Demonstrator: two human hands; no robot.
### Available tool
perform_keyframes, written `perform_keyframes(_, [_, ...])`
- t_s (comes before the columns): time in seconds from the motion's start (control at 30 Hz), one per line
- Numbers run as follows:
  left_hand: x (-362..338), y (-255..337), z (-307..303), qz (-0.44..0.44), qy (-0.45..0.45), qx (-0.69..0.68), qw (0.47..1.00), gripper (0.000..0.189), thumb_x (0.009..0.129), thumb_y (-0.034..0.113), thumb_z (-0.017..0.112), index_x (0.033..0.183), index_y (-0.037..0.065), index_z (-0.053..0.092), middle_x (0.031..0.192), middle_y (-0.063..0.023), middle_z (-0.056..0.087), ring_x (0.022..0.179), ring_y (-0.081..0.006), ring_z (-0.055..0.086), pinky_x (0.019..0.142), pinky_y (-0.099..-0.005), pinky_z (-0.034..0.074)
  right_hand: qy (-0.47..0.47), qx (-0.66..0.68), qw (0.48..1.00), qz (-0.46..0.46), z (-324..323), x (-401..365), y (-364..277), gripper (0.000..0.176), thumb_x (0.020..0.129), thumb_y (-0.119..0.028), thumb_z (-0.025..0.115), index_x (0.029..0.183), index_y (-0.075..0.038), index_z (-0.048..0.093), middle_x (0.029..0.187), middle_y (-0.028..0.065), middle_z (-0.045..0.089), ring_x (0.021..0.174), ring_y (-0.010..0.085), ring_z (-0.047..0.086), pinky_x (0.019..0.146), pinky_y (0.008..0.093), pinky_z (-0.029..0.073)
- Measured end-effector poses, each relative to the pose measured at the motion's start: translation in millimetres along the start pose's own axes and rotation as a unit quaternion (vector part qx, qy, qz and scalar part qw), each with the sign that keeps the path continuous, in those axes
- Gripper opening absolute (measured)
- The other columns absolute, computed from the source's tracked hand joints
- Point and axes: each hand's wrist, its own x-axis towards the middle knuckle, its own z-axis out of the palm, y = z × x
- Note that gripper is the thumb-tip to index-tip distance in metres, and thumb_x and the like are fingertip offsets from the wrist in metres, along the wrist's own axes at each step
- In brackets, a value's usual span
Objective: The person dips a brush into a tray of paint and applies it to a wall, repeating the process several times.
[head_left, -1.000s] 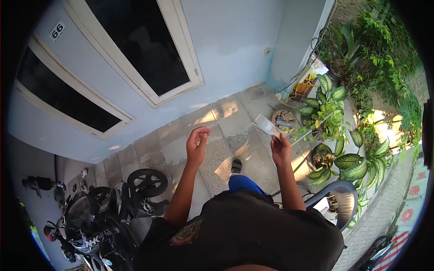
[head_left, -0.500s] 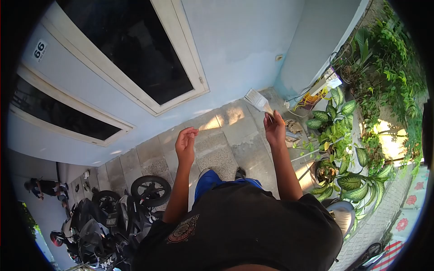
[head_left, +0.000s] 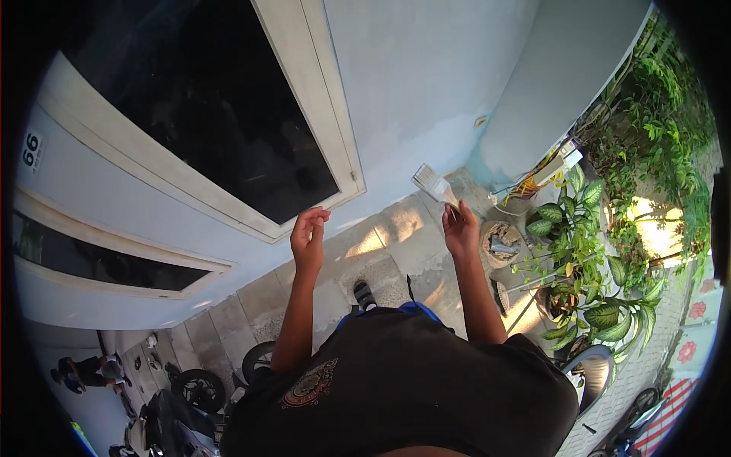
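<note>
A wide paint brush [head_left: 434, 184] with pale bristles points up and to the left from my right hand [head_left: 461, 229], its handle pinched between thumb and fingers. My left hand [head_left: 308, 231] is raised in front of the window frame's lower corner, holding nothing, with its fingers loosely curled and apart. The light blue wall [head_left: 411, 99] lies beyond both hands. One sandaled foot [head_left: 365, 294] shows below on the tiled floor.
Leafy potted plants [head_left: 601, 312] and a sack [head_left: 500, 244] stand at the right, near a white box [head_left: 565, 156] with cables. Motorcycles [head_left: 171, 426] are parked lower left, near a seated person [head_left: 87, 373]. A dark window [head_left: 221, 107] fills the upper left.
The view has moved closer to the wall and window, and a sandaled foot now shows further forward. The brush stays in my right hand; the motorcycles have shifted down and left in view.
</note>
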Motion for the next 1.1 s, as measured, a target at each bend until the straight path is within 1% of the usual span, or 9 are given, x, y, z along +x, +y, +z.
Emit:
perform_keyframes(0.2, [63,-18,0,0.001,-0.079,-0.005,0.997,0.019,0.094,0.005,0.052,0.111,-0.001,0.057,0.1,-0.0097,0.065,0.094,-0.0151,0.061,0.087,-0.0282,0.047,0.045,0.022,0.998,-0.029,13,12,25,0.016,0.09,-0.015,0.063,0.103,-0.009,0.058,0.102,0.0077,0.063,0.096,0.0216,0.063,0.078,0.0304,0.054])
perform_keyframes(0.37, [109,-28,19,-0.009,-0.128,-0.002,0.992,0.018,0.094,0.004,0.051,0.11,-0.002,0.057,0.1,-0.0096,0.065,0.093,-0.0144,0.061,0.087,-0.0278,0.047,0.095,0.027,0.994,-0.054,9,31,28,0.02,0.09,-0.017,0.063,0.107,-0.01,0.056,0.104,0.0078,0.062,0.099,0.0223,0.062,0.082,0.0319,0.053])
perform_keyframes(0.47, [131,-35,25,0.001,-0.143,0.007,0.99,0.018,0.094,0.004,0.051,0.11,-0.002,0.057,0.1,-0.0098,0.065,0.094,-0.0145,0.061,0.088,-0.0279,0.047,0.099,0.029,0.993,-0.053,5,47,25,0.02,0.09,-0.017,0.063,0.107,-0.01,0.056,0.104,0.0076,0.062,0.1,0.0226,0.061,0.083,0.0323,0.052])
perform_keyframes(0.53, [147,-35,31,0.028,-0.137,0.02,0.99,0.018,0.095,0.004,0.051,0.11,-0.002,0.057,0.101,-0.01,0.065,0.095,-0.0147,0.06,0.088,-0.0282,0.047,0.099,0.034,0.993,-0.055,7,67,23,0.02,0.09,-0.017,0.063,0.107,-0.01,0.056,0.104,0.0074,0.062,0.1,0.0228,0.061,0.083,0.0325,0.052])
perform_keyframes(0.7, [183,-43,44,0.019,-0.147,0.049,0.988,0.018,0.094,0.004,0.051,0.11,-0.002,0.058,0.1,-0.011,0.066,0.093,-0.0154,0.061,0.086,-0.0291,0.047,0.099,0.032,0.992,-0.066,5,122,37,0.017,0.09,-0.015,0.062,0.106,-0.01,0.055,0.101,0.0068,0.061,0.099,0.023,0.061,0.086,0.0348,0.05])
perform_keyframes(0.83, [206,-70,56,0.001,-0.207,0.076,0.975,0.018,0.094,0.005,0.052,0.11,-0.001,0.058,0.101,-0.0109,0.066,0.093,-0.0153,0.061,0.086,-0.0291,0.048,0.107,0.054,0.991,-0.064,3,163,63,0.018,0.091,-0.016,0.062,0.106,-0.009,0.055,0.102,0.0084,0.062,0.099,0.023,0.062,0.086,0.0354,0.051])
perform_keyframes(0.9, [217,-86,66,-0.036,-0.247,0.073,0.966,0.019,0.094,0.006,0.053,0.11,-0.001,0.058,0.101,-0.0103,0.066,0.093,-0.015,0.062,0.085,-0.0289,0.048,0.105,0.073,0.99,-0.057,3,182,81,0.019,0.09,-0.016,0.063,0.106,-0.007,0.055,0.103,0.0091,0.063,0.098,0.0237,0.063,0.085,0.035,0.052])
perform_keyframes(1.07, [241,-137,98,-0.063,-0.327,0.095,0.938,0.02,0.093,0.006,0.054,0.111,-0.001,0.058,0.101,-0.0096,0.066,0.093,-0.015,0.062,0.083,-0.028,0.048,0.161,0.095,0.98,-0.071,-6,230,127,0.022,0.089,-0.014,0.064,0.108,-0.006,0.055,0.102,0.0093,0.062,0.098,0.0254,0.063,0.086,0.036,0.052])
perform_keyframes(1.1, [244,-144,105,-0.065,-0.361,0.09,0.926,0.02,0.093,0.005,0.054,0.111,-0.001,0.059,0.1,-0.0097,0.067,0.093,-0.0151,0.062,0.083,-0.0279,0.048,0.165,0.102,0.979,-0.069,-9,238,135,0.022,0.09,-0.014,0.064,0.108,-0.006,0.055,0.102,0.0096,0.062,0.098,0.0254,0.063,0.085,0.0362,0.052])
